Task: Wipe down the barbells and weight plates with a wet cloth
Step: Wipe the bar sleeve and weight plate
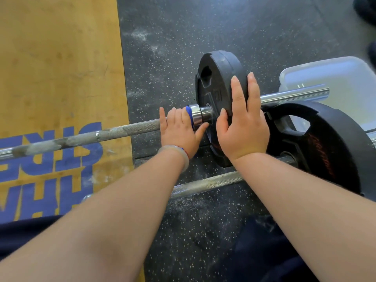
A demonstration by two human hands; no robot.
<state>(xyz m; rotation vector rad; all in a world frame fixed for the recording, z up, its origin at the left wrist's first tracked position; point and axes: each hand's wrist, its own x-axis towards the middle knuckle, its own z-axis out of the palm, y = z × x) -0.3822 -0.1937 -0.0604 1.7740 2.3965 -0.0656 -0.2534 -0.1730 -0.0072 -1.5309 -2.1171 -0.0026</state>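
We look down on two bars lying on the rubber floor [183,47]. The far barbell [126,129] runs almost straight from 9 to 3 o'clock, its right end a touch higher in view. The small weight plate [215,82] stands upright on its sleeve [295,94], close against the collar [196,117].

Our right hand [242,127] is on that plate, thumb against the face turned toward 9 o'clock and fingers laid over the rim, so we read it as clasping the near edge. Our left hand [179,131] sits just at 9 o'clock of the collar, fingers curled over the shaft and thumb reaching toward the plate. A blue strip [189,116] shows at its fingertips. We cannot tell whether it is cloth or a band on the bar, and no wet cloth is plainly in sight.

The plate's bore lies on the bar's long axis and the bare sleeve stretches away at 3 o'clock. We judge the plate can only turn about that axis or slide toward 3 o'clock. The right hand is the nearer one for this, while the left steadies the shaft.

At 4 o'clock of the right hand the large weight plate [325,143] on the near barbell [203,184] sits just beside the small plate's lower rim and may crowd it. A clear tub [335,78] lies beyond the sleeve at 2 o'clock.
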